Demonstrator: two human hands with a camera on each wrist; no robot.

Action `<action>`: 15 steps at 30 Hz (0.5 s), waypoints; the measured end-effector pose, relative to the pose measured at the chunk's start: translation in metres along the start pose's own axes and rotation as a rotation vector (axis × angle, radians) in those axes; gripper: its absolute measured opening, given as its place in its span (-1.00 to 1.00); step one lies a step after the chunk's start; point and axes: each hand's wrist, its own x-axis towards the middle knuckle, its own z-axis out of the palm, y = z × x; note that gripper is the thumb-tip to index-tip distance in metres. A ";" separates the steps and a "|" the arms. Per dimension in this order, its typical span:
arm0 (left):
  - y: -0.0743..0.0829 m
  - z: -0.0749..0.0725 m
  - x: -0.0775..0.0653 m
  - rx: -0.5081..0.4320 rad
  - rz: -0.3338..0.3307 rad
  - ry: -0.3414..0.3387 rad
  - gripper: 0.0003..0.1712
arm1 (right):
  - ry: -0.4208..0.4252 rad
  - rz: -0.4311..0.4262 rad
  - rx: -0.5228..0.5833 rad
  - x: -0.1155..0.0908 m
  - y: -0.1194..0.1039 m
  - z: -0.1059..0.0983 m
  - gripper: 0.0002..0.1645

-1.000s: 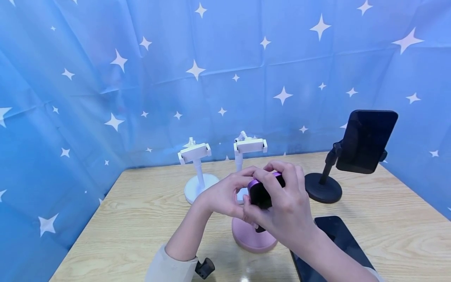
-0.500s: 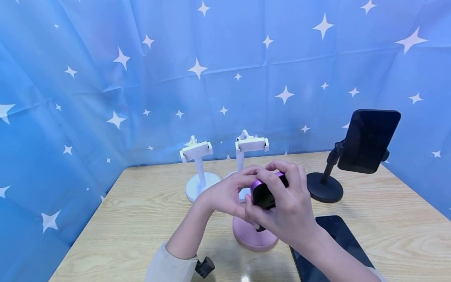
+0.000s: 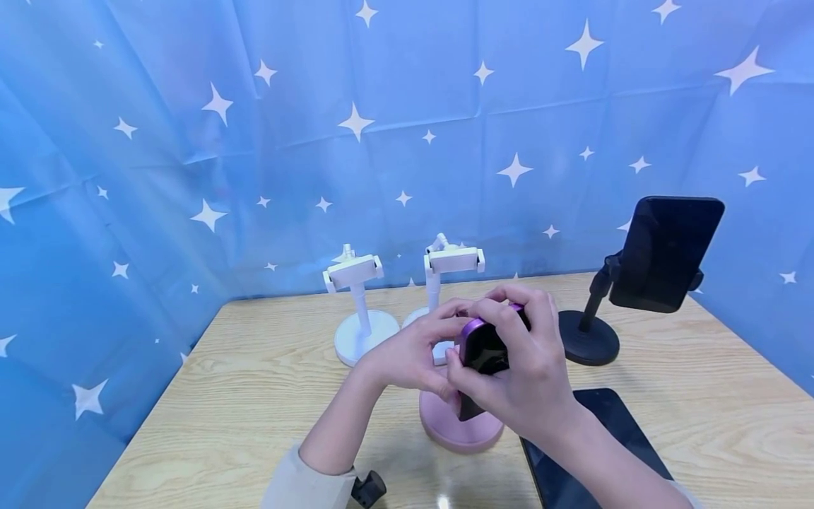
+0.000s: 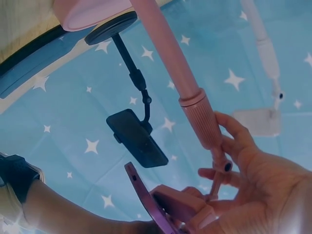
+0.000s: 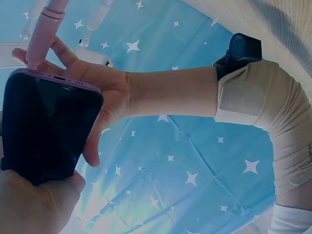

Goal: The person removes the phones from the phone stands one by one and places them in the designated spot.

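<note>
Blue star-printed cloth (image 3: 407, 71) backs everything I can see from here, behind the wood-grain table (image 3: 267, 367). The pink phone stand (image 4: 179, 68) stands on it; the person's left hand (image 3: 413, 353) curls its fingers around the stand's neck, though I can't judge how tightly. The right hand (image 3: 534, 360) grasps the purple phone (image 3: 483, 353) by its edges, up at the stand's clamp (image 4: 187, 197); whether it is seated I can't tell. I'd brace the neck against swivelling and align the phone squarely, thumb clear of the screen. Against half a second ago, phone and right hand sit slightly further right.
</note>
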 end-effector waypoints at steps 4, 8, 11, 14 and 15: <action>-0.003 0.000 -0.001 -0.028 0.029 0.000 -0.15 | 0.012 0.014 0.044 0.001 0.001 -0.001 -0.55; -0.004 0.000 -0.003 -0.052 0.018 0.001 -0.03 | 0.011 0.022 0.088 0.001 0.002 -0.003 -0.54; -0.004 0.001 -0.004 -0.044 -0.011 0.006 0.15 | 0.008 0.034 0.113 0.001 0.003 -0.004 -0.51; -0.003 0.002 -0.006 -0.043 -0.043 0.012 0.21 | 0.006 0.046 0.128 0.001 0.004 -0.005 -0.48; -0.003 0.003 -0.007 -0.043 -0.048 0.012 0.21 | 0.003 0.048 0.131 0.001 0.004 -0.006 -0.46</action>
